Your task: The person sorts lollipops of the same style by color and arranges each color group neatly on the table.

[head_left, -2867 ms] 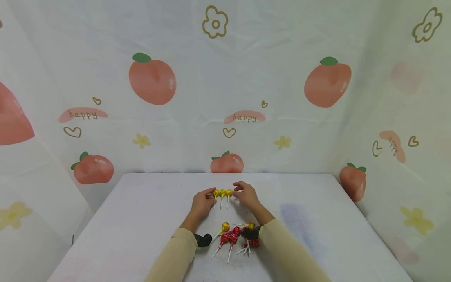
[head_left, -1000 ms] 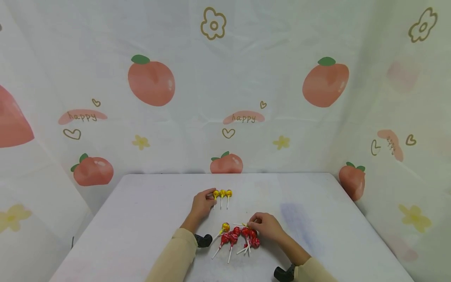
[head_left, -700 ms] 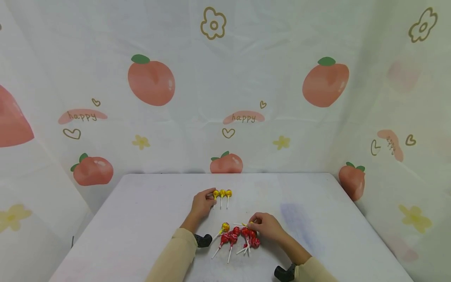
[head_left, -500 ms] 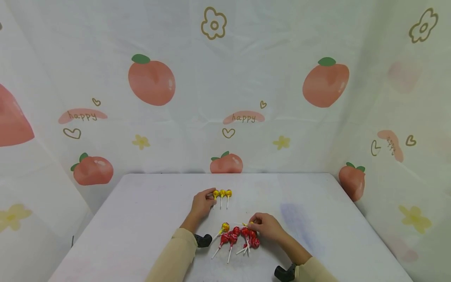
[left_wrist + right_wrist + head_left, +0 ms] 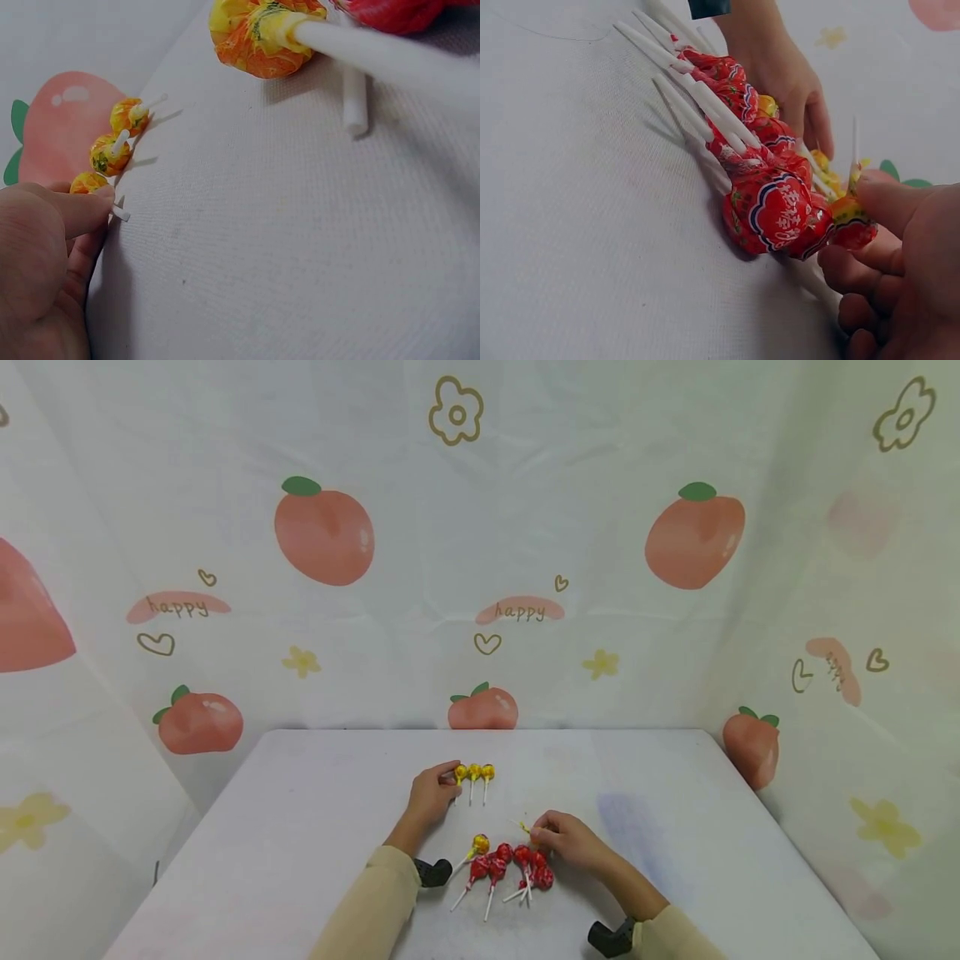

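Three yellow-wrapped lollipops stand side by side in a row at the table's far middle, the centre lollipop [image 5: 475, 772] between two others. My left hand [image 5: 431, 795] pinches the leftmost lollipop [image 5: 88, 182] of that row between thumb and fingers. Nearer me, my right hand [image 5: 568, 840] grips another yellow lollipop [image 5: 853, 219] by its wrapped head, stick pointing up in the right wrist view. Just below that hand lies a bunch of red lollipops [image 5: 772, 214], sticks toward me. One more yellow lollipop [image 5: 481, 843] rests at the bunch's left end.
Everything lies on a white table [image 5: 315, 827]. Behind it hangs a white cloth [image 5: 420, 527] printed with peaches. Black wrist devices, one on the left wrist [image 5: 433, 872] and one on the right [image 5: 611, 937], sit low beside the sleeves.
My right hand has left the row and come back to the pile, taken hold of a yellow lollipop there, and turned its stick away from me. My left hand has stayed in place.
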Available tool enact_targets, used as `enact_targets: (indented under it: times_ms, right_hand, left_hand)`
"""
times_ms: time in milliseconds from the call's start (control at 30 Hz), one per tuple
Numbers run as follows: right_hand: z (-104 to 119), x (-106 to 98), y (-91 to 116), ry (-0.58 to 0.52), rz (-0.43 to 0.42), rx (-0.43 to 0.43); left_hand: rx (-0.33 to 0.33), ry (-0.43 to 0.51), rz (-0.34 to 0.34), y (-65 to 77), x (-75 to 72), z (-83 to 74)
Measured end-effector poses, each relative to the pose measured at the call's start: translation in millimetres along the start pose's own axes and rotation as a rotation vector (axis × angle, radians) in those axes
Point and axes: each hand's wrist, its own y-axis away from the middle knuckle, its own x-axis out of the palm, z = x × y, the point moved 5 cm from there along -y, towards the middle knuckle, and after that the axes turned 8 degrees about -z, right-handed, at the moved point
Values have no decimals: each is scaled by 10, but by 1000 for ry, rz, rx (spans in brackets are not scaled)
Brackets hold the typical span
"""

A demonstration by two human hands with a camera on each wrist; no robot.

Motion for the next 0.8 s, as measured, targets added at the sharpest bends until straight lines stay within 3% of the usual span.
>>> enact_targets:
  times_ms: [433, 800]
  right_hand:
    - [49, -40, -19, -1, -29, -18]
    - [65, -165, -167, 11, -63, 7]
  left_hand:
    - [-11, -2, -8, -3, 4, 8]
    - [-23, -12, 13, 6, 1, -15]
